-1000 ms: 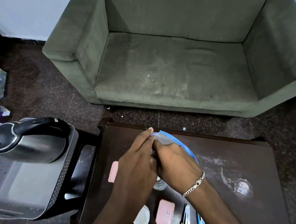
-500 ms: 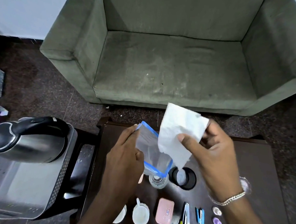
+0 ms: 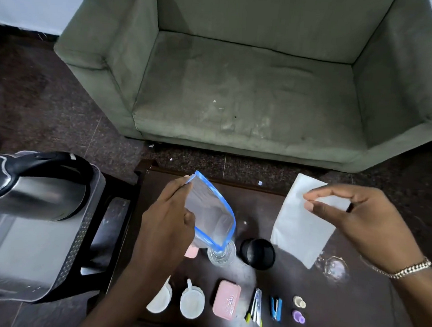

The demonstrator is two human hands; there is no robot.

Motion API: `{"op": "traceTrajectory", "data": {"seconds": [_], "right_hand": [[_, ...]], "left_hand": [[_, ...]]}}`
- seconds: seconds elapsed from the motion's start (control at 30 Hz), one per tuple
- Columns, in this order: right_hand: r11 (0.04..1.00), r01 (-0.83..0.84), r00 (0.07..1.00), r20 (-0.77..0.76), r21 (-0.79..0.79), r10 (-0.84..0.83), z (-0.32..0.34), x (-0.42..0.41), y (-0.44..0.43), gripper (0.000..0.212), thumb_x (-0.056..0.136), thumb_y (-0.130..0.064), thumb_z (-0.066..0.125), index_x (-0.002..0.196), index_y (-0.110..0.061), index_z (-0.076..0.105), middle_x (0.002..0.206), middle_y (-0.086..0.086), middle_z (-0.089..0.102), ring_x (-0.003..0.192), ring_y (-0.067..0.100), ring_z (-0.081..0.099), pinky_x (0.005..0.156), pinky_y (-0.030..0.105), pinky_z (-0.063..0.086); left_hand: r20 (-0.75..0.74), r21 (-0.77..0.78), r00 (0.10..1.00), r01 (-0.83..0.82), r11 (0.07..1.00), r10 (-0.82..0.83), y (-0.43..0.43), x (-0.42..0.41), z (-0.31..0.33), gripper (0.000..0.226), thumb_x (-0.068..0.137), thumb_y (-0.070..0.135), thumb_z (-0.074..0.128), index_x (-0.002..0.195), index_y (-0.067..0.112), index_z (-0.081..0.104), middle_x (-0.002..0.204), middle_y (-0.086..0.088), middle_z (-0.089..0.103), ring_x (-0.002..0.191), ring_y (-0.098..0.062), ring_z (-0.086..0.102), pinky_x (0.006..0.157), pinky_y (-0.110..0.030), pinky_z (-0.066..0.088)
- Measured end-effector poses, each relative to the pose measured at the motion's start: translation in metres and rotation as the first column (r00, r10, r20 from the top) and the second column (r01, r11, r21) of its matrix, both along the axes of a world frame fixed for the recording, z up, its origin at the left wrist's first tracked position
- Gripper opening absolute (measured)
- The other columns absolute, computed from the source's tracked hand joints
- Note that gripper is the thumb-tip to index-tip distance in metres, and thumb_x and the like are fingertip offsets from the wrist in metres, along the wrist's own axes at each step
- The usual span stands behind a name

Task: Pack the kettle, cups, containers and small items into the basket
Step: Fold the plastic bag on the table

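Seen from the head camera, above a dark tabletop (image 3: 270,198) set before a green sofa (image 3: 251,90): left hand (image 3: 166,225) wrapped around a clear container (image 3: 210,213) with a blue rim, tilted, mouth turned up and away — apparently empty, though the clear plastic leaves that hard to confirm. Right hand (image 3: 367,221) off to the side, thumb and fingers pinching a white sheet of paper (image 3: 304,223) that hangs down over the tabletop, well apart from the container. Judged to be the container step, paper and container held apart, ahead of packing. To the left, beside the tabletop, a grey basket (image 3: 62,262) with perforated walls, the steel kettle (image 3: 33,183) with black handle already lying inside at its far end, the near half bare. Below the tilted container, a small clear glass jar (image 3: 221,255) and, just beside it, a black round lid or cup (image 3: 257,253) — contents not readable. Along the near edge, in a row: two white cups (image 3: 192,302), both looking empty, a pink case (image 3: 227,299) closed, a clipper-like tool (image 3: 255,308), a blue stapler (image 3: 276,308), and two small round items (image 3: 298,309), cream and purple. Next move, likely: a swing of the container leftward over the basket's rim and a gentle set-down beside the kettle, paper disposed of first or carried along.
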State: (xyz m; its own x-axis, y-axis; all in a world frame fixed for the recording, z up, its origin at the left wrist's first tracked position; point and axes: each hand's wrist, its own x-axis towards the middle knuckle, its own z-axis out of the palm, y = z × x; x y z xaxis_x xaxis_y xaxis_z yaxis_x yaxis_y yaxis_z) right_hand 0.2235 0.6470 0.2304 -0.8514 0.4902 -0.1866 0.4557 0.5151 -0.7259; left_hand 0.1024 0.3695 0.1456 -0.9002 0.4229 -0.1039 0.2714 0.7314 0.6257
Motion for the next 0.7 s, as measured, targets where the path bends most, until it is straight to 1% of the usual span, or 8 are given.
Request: {"op": "traceTrajectory", "data": {"seconds": [0.1, 0.17, 0.2, 0.27, 0.33, 0.4, 0.57, 0.7], "right_hand": [[0.997, 0.004, 0.998, 0.067, 0.081, -0.01, -0.001, 0.002, 0.012, 0.058, 0.074, -0.026, 0.087, 0.122, -0.05, 0.063, 0.11, -0.024, 0.071, 0.104, -0.006, 0.063, 0.087, 0.014, 0.044], [0.998, 0.024, 0.988, 0.148, 0.064, -0.033, -0.011, 0.003, 0.018, 0.081, 0.072, -0.025, 0.089, 0.138, -0.05, 0.049, 0.108, -0.018, 0.071, 0.1, -0.003, 0.065, 0.084, 0.02, 0.047], [0.999, 0.03, 0.984, 0.174, 0.023, -0.033, -0.017, 0.005, 0.019, 0.08, 0.071, -0.022, 0.089, 0.138, -0.046, 0.051, 0.109, -0.016, 0.072, 0.099, 0.001, 0.066, 0.085, 0.024, 0.051], [0.994, 0.033, 0.981, 0.191, -0.102, -0.013, -0.034, 0.009, 0.021, 0.054, 0.073, -0.014, 0.088, 0.118, -0.037, 0.07, 0.104, -0.013, 0.077, 0.095, 0.006, 0.072, 0.085, 0.025, 0.056], [0.982, 0.048, 0.976, 0.217, -0.184, -0.007, -0.055, 0.014, 0.02, 0.024, 0.075, -0.01, 0.086, 0.09, -0.028, 0.08, 0.085, -0.009, 0.079, 0.078, 0.008, 0.074, 0.07, 0.018, 0.055], [0.969, 0.105, 0.964, 0.262, -0.224, -0.044, -0.083, 0.024, 0.019, 0.013, 0.076, -0.009, 0.084, 0.082, -0.019, 0.08, 0.078, -0.001, 0.079, 0.067, 0.011, 0.07, 0.064, 0.023, 0.051], [0.872, 0.303, 0.929, 0.325, -0.385, -0.179, -0.149, 0.054, 0.013, 0.015, 0.075, 0.001, 0.082, 0.089, -0.003, 0.078, 0.083, 0.012, 0.079, 0.065, 0.013, 0.07, 0.056, 0.019, 0.053], [0.619, 0.552, 0.828, 0.454, -0.559, -0.328, -0.19, 0.078, 0.008, 0.03, 0.071, 0.006, 0.081, 0.1, 0.004, 0.073, 0.096, 0.026, 0.075, 0.076, 0.033, 0.071, 0.062, 0.039, 0.06]], "left_hand": [[0.01, -0.012, 1.0, -0.013, 1.0, 0.014, -0.001, -0.001, -0.001, 0.061, 0.085, -0.007, 0.059, 0.144, 0.008, 0.06, 0.153, 0.007, 0.053, 0.127, -0.011, 0.058, 0.104, -0.017, 0.037], [0.015, -0.016, 1.0, -0.019, 1.0, 0.019, -0.002, -0.001, -0.001, 0.061, 0.084, -0.007, 0.059, 0.144, 0.008, 0.06, 0.153, 0.006, 0.053, 0.127, -0.014, 0.06, 0.106, -0.027, 0.043], [0.019, -0.016, 1.0, -0.018, 1.0, 0.018, -0.003, -0.001, -0.002, 0.061, 0.084, -0.007, 0.059, 0.143, 0.007, 0.06, 0.153, 0.004, 0.054, 0.128, -0.017, 0.061, 0.107, -0.031, 0.046], [0.031, -0.01, 0.999, -0.015, 1.0, 0.016, -0.003, -0.001, -0.002, 0.061, 0.083, -0.009, 0.06, 0.142, 0.005, 0.061, 0.152, 0.002, 0.055, 0.127, -0.021, 0.062, 0.106, -0.038, 0.05], [0.038, -0.003, 0.999, -0.018, 1.0, 0.019, -0.004, 0.0, -0.002, 0.06, 0.083, -0.009, 0.06, 0.141, 0.005, 0.062, 0.151, 0.001, 0.055, 0.123, -0.024, 0.065, 0.102, -0.044, 0.053], [0.039, -0.003, 0.999, -0.021, 1.0, 0.021, -0.004, 0.001, -0.003, 0.059, 0.083, -0.009, 0.06, 0.14, 0.005, 0.062, 0.151, 0.002, 0.056, 0.119, -0.025, 0.066, 0.098, -0.046, 0.055], [0.031, -0.006, 0.999, -0.029, 1.0, 0.029, -0.007, 0.003, -0.005, 0.059, 0.084, -0.008, 0.06, 0.141, 0.006, 0.062, 0.151, 0.003, 0.055, 0.126, -0.018, 0.062, 0.102, -0.038, 0.052], [0.032, -0.01, 0.999, -0.029, 1.0, 0.029, -0.008, 0.003, -0.007, 0.061, 0.083, -0.008, 0.061, 0.142, 0.008, 0.062, 0.15, 0.006, 0.056, 0.123, -0.015, 0.062, 0.1, -0.032, 0.049]]}}
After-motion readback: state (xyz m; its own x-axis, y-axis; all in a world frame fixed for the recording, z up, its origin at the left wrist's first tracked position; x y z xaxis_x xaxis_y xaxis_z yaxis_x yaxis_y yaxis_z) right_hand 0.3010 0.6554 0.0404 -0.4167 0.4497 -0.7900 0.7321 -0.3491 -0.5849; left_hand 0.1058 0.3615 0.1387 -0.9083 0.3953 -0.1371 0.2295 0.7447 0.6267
